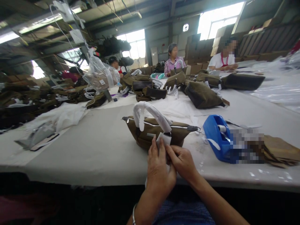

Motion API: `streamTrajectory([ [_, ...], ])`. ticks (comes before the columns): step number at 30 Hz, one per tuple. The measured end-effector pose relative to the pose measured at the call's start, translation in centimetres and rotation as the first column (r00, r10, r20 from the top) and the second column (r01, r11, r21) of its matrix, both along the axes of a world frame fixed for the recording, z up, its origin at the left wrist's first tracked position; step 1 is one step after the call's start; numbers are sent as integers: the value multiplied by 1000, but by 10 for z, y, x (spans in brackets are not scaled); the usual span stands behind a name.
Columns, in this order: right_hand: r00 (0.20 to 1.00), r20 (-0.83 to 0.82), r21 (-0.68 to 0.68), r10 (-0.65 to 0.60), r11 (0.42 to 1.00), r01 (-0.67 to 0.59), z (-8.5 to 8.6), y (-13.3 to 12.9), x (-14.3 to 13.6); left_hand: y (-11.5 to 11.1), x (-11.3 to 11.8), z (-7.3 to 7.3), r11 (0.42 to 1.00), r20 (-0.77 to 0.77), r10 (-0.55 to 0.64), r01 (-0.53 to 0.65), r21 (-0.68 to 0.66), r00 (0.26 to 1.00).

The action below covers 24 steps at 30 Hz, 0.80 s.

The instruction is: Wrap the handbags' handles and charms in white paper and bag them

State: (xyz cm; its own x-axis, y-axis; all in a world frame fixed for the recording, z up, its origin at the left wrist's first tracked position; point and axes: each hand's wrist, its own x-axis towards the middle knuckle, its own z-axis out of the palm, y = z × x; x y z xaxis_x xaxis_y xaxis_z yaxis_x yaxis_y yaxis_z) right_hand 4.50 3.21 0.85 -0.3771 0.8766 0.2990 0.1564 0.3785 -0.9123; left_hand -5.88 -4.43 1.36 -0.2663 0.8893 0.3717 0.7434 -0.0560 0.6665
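Note:
An olive-green handbag [154, 126] with a silver zipper stands on the table in front of me. Its handles [152, 109] are wrapped in white material and arch upward. A small white piece [164, 138] lies against the bag's near side, by the base of a handle. My left hand [159, 165] presses its outstretched fingers on this piece. Beside it, my right hand [181, 159] has its thumb and fingers pinched together at the piece's lower right edge; the fingertips partly hide what they hold.
A blue tape dispenser [217, 137] stands right of the bag, with brown paper pieces [281, 150] beyond it. More olive bags [203, 93] lie across the table's back. Clear plastic and white sheets [67, 115] lie left. Several people sit behind.

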Motion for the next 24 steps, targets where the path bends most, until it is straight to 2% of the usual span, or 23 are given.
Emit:
streamTrajectory([
  [1, 1000, 10, 3, -4, 1000, 4, 2, 2, 4, -2, -4, 4, 998, 168, -62, 65, -9, 984],
  [2, 1000, 24, 11, 4, 1000, -4, 4, 5, 8, -4, -8, 8, 994, 356, -100, 110, -6, 929],
  [4, 997, 51, 6, 66, 998, -66, 8, 10, 17, -4, -18, 15, 991, 669, -98, 136, -5, 736],
  [6, 989, 64, -27, 133, 991, -132, 11, 13, 24, 0, -23, 19, 988, 811, -63, 153, -33, 582],
  [9, 986, 63, -45, 153, 988, -151, 14, 14, 27, 9, -21, 18, 975, 845, -66, 213, -58, 531],
  [13, 996, 45, -13, 81, 997, -81, 11, 13, 25, 13, -7, 12, 979, 875, -18, 188, -84, 484],
  [19, 999, -6, 55, -38, 998, 39, 2, 12, 19, 20, 2, 3, 974, 942, 56, 187, -124, 332],
  [21, 998, 10, 118, -62, 991, 60, 1, 10, 18, 24, 4, -1, 978, 942, 87, 154, -143, 324],
  [24, 998, 58, 159, -24, 987, 14, 5, 10, 27, 28, 4, -4, 971, 919, 171, 98, -219, 356],
])
